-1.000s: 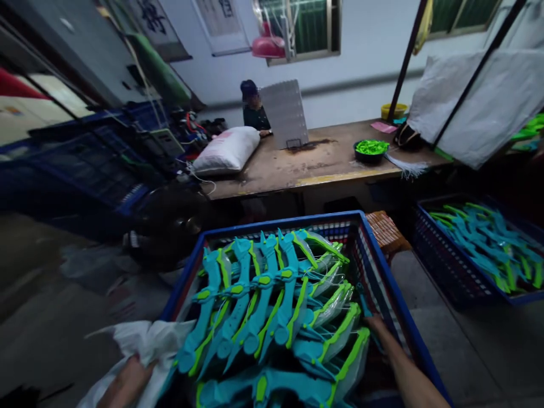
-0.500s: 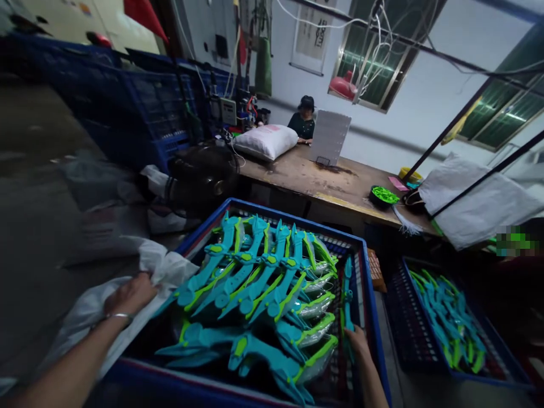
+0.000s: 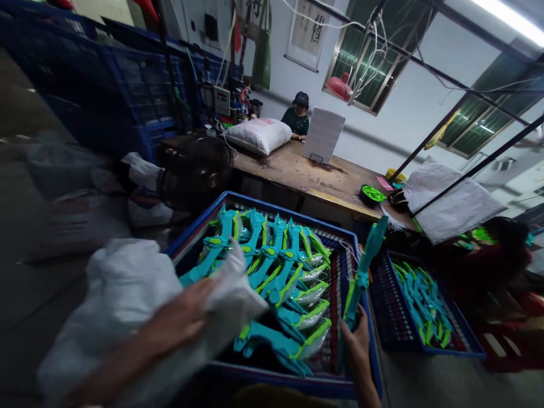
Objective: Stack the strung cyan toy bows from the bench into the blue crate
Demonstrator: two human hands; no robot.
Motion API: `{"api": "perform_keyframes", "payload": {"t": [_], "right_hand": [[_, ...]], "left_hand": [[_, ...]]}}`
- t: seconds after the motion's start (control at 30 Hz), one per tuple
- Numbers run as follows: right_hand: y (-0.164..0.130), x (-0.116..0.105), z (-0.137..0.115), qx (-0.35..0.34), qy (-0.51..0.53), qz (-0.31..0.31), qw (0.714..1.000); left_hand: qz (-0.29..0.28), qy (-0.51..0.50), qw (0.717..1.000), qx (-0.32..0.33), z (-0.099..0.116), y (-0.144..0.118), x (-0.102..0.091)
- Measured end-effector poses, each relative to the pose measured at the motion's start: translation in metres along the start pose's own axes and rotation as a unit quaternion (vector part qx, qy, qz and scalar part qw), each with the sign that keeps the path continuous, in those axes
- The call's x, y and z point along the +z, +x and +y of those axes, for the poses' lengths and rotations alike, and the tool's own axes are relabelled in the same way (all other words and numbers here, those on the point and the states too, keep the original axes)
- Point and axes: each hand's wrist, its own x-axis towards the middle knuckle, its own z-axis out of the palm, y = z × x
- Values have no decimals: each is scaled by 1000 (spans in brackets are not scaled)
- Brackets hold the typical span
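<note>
My left hand (image 3: 182,317), blurred by motion, grips the edge of a white woven sack (image 3: 131,277) over the left side of a blue crate (image 3: 293,214). Inside the crate, several teal and green plastic toy bows (image 3: 266,266) lie in an overlapping row, with clear plastic and thin strings on them. Part of this row is hidden behind the sack. At the crate's right side my right hand (image 3: 357,334) is closed around the lower part of one toy bow (image 3: 363,272), which stands nearly upright, its top above the rim.
A second blue crate (image 3: 463,340) with similar pieces stands to the right, near a person (image 3: 510,249). Behind is a long table (image 3: 289,175) with a stuffed sack (image 3: 259,135), a bowl of green parts (image 3: 372,194) and a seated person (image 3: 296,120). Sacks (image 3: 80,221) lie left.
My left hand has drawn the sack's edge rightward over the crate, covering part of the row. My right hand has raised the single toy bow out of the crate's right side.
</note>
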Motion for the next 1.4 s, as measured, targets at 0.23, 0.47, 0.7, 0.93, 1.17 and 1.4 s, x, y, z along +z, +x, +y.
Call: {"api": "perform_keyframes", "payload": {"t": [0.23, 0.47, 0.7, 0.93, 1.17, 1.4], "right_hand": [[-19, 25, -2, 33, 59, -123, 990], [-25, 10, 24, 68, -18, -55, 996], [-34, -21, 18, 64, -41, -33, 997], [-36, -8, 2, 65, 31, -19, 997], [-29, -7, 0, 76, 2, -25, 997], [-15, 13, -1, 62, 56, -101, 991]], "left_hand": [[-160, -6, 980, 116, 89, 38, 121], [-78, 132, 988, 33, 134, 124, 153], [-86, 184, 977, 66, 141, 120, 176], [-123, 197, 963, 138, 103, 79, 164], [-153, 158, 971, 91, 83, 69, 146], [-85, 236, 965, 81, 136, 116, 171]]}}
